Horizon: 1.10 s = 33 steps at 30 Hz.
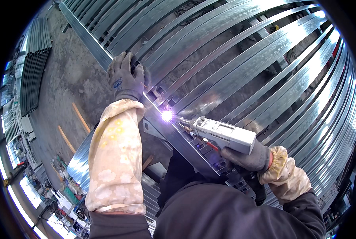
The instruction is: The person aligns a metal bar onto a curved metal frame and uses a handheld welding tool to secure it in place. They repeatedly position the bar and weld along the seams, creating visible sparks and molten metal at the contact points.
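My right hand [250, 157], in a grey glove, is wrapped round the grip of a white handheld welding gun [225, 134]. The gun's nozzle points left at a bright violet-white weld spot [167, 116] on a long steel edge tube [188, 150]. Farther along the same tube, beyond the glow, my left hand [124, 77] grips it, gloved fingers bent over the metal and thumb apart. Several shiny steel slats [221, 85] run from the tube toward the far right. Short brackets [157, 94] sit between slat ends beside the weld. The glare hides the exact joint.
Bundled dark metal lengths [36, 75] lie at the far left on the concrete floor [72, 67]. Two wooden strips [81, 118] rest nearer, beside a shiny metal sheet [80, 161]. Assorted tools and clutter [68, 199] fill the lower left. A dark hose [257, 189] hangs below the gun.
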{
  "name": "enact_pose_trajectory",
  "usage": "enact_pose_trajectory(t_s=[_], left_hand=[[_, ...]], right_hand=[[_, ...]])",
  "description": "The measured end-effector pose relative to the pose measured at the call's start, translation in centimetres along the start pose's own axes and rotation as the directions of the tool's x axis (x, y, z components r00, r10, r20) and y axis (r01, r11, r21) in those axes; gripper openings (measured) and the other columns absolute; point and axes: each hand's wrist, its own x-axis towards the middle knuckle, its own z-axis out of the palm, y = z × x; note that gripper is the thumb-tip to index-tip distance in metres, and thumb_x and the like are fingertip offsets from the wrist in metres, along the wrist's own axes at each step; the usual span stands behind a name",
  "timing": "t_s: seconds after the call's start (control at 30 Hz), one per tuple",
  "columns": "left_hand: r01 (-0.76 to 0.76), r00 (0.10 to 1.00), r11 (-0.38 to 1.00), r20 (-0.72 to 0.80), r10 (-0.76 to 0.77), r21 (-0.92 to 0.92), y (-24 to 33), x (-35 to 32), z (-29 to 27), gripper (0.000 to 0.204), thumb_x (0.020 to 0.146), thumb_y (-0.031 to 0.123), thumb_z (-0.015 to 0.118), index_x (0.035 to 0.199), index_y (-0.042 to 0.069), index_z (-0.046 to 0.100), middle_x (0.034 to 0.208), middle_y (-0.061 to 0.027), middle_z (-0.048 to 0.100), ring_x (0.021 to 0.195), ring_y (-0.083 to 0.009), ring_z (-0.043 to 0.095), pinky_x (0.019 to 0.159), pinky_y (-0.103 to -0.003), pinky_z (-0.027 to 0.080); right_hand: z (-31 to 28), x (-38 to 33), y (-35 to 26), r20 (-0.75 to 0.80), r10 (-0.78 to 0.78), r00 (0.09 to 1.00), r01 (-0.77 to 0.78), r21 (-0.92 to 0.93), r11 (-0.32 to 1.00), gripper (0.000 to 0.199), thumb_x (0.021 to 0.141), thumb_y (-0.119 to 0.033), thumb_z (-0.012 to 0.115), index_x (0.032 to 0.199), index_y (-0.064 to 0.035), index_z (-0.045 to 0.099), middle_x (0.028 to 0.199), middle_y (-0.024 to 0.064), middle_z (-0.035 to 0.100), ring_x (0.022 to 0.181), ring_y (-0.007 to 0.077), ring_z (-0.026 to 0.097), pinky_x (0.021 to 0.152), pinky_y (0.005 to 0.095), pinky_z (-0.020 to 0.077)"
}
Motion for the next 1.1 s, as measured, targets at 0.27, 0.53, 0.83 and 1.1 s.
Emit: enact_pose_trajectory(t_s=[0.27,0.53,0.83,1.1], left_hand=[[-0.007,1.0,1.0,0.002,0.007,-0.01,0.2,0.0,-0.2,0.051,0.092,0.031,0.067,0.139,0.012,0.062,0.149,-0.0121,0.054,0.143,-0.0328,0.045,0.122,-0.046,0.031],[-0.01,1.0,1.0,0.004,0.011,-0.019,0.1,0.0,-0.2,0.05,0.092,0.03,0.067,0.139,0.013,0.062,0.149,-0.0115,0.053,0.143,-0.0321,0.044,0.122,-0.045,0.032],[0.009,1.0,1.0,0.0,-0.009,-0.003,-0.2,-0.1,0.3,0.051,0.09,0.032,0.068,0.138,0.014,0.062,0.149,-0.0109,0.054,0.143,-0.0313,0.044,0.123,-0.045,0.03],[-0.011,1.0,1.0,-0.021,0.01,-0.023,-0.4,-0.1,0.4,0.051,0.09,0.031,0.068,0.137,0.013,0.063,0.148,-0.0116,0.055,0.142,-0.0327,0.046,0.122,-0.046,0.031]], right_hand=[[0.0,-0.3,0.2,-0.002,0.007,1.0,-0.007,0.05,0.999,0.066,0.1,-0.018,0.069,0.157,-0.0075,0.037,0.11,0.0032,0.067,0.075,0.0065,0.061,0.065,0.0263,0.0537],[0.1,-0.5,0.3,-0.003,-0.02,1.0,0.02,0.066,0.998,0.065,0.099,-0.016,0.069,0.155,-0.0065,0.038,0.107,0.0028,0.066,0.074,0.0064,0.059,0.064,0.0265,0.0523],[0.2,-1.0,0.1,0.006,0.035,0.999,-0.035,0.063,0.997,0.06,0.1,-0.015,0.067,0.153,-0.0058,0.042,0.106,0.0033,0.067,0.074,0.0069,0.061,0.064,0.0266,0.0535],[0.1,-1.3,0.8,0.011,-0.04,0.999,0.04,-0.048,0.998,0.06,0.1,-0.016,0.068,0.153,-0.0054,0.043,0.113,0.0047,0.067,0.081,0.0086,0.064,0.07,0.0268,0.0557]])
